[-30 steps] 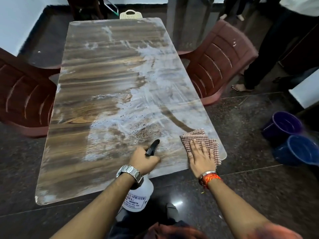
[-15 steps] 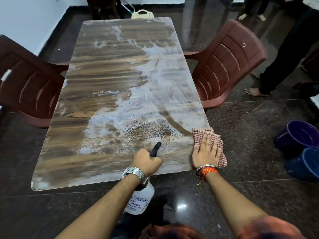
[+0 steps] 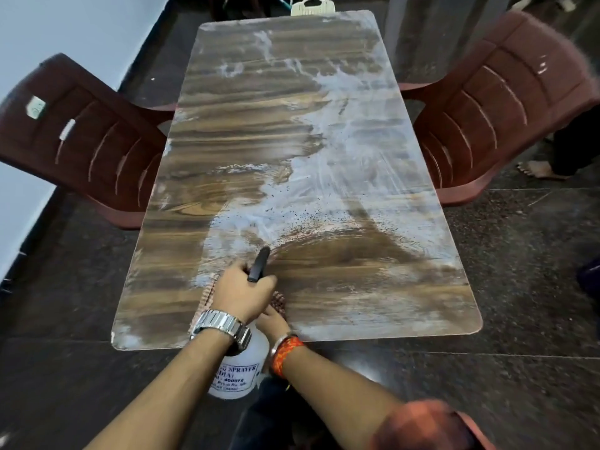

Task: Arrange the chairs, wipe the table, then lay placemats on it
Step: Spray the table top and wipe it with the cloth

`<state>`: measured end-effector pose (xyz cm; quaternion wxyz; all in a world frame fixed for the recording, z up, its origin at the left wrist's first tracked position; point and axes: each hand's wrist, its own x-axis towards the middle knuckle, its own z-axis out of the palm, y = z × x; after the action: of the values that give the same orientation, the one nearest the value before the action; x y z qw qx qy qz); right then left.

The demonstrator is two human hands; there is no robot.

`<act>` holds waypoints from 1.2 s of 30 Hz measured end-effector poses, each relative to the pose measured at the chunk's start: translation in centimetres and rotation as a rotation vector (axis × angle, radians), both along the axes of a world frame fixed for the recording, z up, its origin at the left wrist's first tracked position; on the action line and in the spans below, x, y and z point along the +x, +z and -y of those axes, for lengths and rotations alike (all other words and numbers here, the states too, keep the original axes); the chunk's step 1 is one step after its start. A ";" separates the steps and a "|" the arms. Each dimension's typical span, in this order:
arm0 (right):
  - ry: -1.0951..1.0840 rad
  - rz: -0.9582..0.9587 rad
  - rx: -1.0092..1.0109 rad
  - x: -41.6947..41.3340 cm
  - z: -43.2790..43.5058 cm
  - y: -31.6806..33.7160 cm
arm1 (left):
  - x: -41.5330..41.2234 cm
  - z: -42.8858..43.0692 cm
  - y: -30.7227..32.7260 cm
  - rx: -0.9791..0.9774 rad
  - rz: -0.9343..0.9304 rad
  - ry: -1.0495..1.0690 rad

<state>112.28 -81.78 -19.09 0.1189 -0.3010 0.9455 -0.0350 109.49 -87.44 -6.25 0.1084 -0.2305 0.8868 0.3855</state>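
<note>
Wood-grain tabletop (image 3: 246, 131) stretches away from both hands, smeared with whitish residue over its far right half and speckled with dark droplets just ahead of the hands. The left hand (image 3: 242, 295) is closed around the neck of a white spray bottle (image 3: 242, 368), whose black nozzle (image 3: 258, 264) points out over the surface; the bottle's body hangs below the near edge of the tabletop, under the wrist with its metal watch (image 3: 220, 326). The right hand (image 3: 271, 319) lies mostly hidden beneath the left, pressed down on a checked cloth (image 3: 280, 302) that sits on the tabletop close to the near edge; cloth edges show on both sides of the left hand. How far the right fingers are spread cannot be told. An orange thread band (image 3: 285, 350) wraps the right wrist. One maroon plastic chair (image 3: 81, 138) stands well off to the left of the hands, another maroon chair (image 3: 506, 102) off to the right, both drawn up to the long sides.
</note>
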 end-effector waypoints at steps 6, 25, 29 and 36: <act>-0.463 -0.045 -0.046 2.5 -14.4 -0.6 | -2.4 0.4 -0.6 0.112 0.025 -0.047; -0.017 0.129 -0.128 -1.3 5.4 0.4 | -8.2 11.7 0.3 0.088 -0.040 0.031; -0.339 0.009 -0.045 -10.8 1.0 0.3 | -9.0 14.5 -0.1 0.102 -0.022 0.076; -0.742 0.006 0.004 -19.7 1.9 0.2 | -10.0 17.0 -0.4 0.114 -0.019 0.196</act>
<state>92.58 -83.69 -18.87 0.1016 0.0627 0.9900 -0.0750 99.54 -104.46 -6.64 0.0744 -0.3061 0.8377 0.4461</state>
